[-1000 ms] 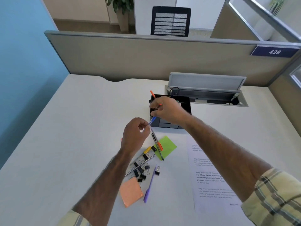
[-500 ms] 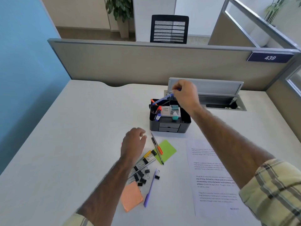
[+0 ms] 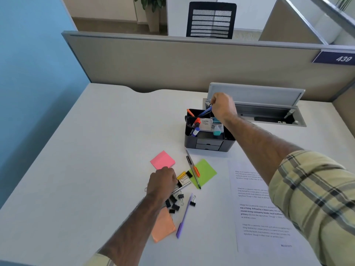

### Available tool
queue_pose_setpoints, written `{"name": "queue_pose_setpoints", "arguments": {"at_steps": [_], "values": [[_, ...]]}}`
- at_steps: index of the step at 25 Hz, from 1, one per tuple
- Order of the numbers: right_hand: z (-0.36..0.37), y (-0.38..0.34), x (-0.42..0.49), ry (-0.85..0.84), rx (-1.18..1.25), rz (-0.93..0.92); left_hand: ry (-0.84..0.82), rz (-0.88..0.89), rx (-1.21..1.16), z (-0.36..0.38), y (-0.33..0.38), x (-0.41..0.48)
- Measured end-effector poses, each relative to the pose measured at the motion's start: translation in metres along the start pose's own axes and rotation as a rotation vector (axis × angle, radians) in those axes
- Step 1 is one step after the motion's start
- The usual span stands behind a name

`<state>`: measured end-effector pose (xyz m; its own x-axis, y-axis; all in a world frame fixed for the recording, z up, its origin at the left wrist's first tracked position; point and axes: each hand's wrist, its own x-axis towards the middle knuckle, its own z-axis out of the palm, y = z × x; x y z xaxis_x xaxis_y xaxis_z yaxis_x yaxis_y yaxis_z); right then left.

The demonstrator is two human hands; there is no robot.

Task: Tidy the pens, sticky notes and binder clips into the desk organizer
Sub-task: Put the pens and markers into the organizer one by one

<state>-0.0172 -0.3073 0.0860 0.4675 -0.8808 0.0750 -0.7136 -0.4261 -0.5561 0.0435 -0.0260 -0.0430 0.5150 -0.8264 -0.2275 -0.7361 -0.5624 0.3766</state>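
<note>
Grip of the right hand (image 3: 222, 109): fingertips pinched together on the upper end of a blue pen (image 3: 205, 112). Pen slants down and to the left from the grip, its lower end reaching into the rear compartment of the desk organizer (image 3: 209, 145). Hand sits above the organizer's back right corner, forearm crossing over its right side.

An orange pen (image 3: 189, 112) leans in the same rear compartment, just left of the blue one. Markers (image 3: 196, 128) stand in the organizer's left front pocket.

Grip of the left hand (image 3: 162, 184): knuckles up, fingers curled down onto the heap of loose items on the tabletop (image 3: 96, 150). Cannot tell whether it clasps anything. A silver pen (image 3: 182, 187) pokes out from under the fingers, pointing right.

Around that hand:
- yellow binder clip (image 3: 181, 175) just beside the fingertips
- black binder clips (image 3: 174, 205) scattered along the wrist
- pink sticky pad (image 3: 162, 160) touching the hand's far edge
- orange sticky pad (image 3: 163, 226) partly under the forearm
- purple pen (image 3: 184, 215) right of the clips
- green sticky pad (image 3: 206, 172) further right, with a thin dark pen (image 3: 197, 183) and an orange-ended pen (image 3: 196, 171) lying across it

Printed sheet (image 3: 259, 208) lies to the right. Open cable tray (image 3: 269, 114) sits behind the organizer.
</note>
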Motion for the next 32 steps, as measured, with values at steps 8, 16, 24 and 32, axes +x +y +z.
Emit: {"name": "queue_pose_setpoints", "arguments": {"at_steps": [8, 16, 24, 32], "values": [[-0.001, 0.007, -0.018, 0.045, 0.027, -0.072, 0.041, 0.015, 0.210, 0.009, 0.015, 0.012], [-0.008, 0.006, -0.045, 0.029, 0.014, -0.197, 0.016, 0.039, 0.300, 0.010, 0.025, 0.022], [-0.009, -0.007, -0.070, -0.042, 0.062, -0.285, 0.150, 0.116, -0.109, -0.014, 0.018, 0.017], [-0.017, -0.036, -0.083, -0.408, 0.311, -0.270, 0.402, 0.213, -0.697, -0.086, 0.068, 0.039]]}}
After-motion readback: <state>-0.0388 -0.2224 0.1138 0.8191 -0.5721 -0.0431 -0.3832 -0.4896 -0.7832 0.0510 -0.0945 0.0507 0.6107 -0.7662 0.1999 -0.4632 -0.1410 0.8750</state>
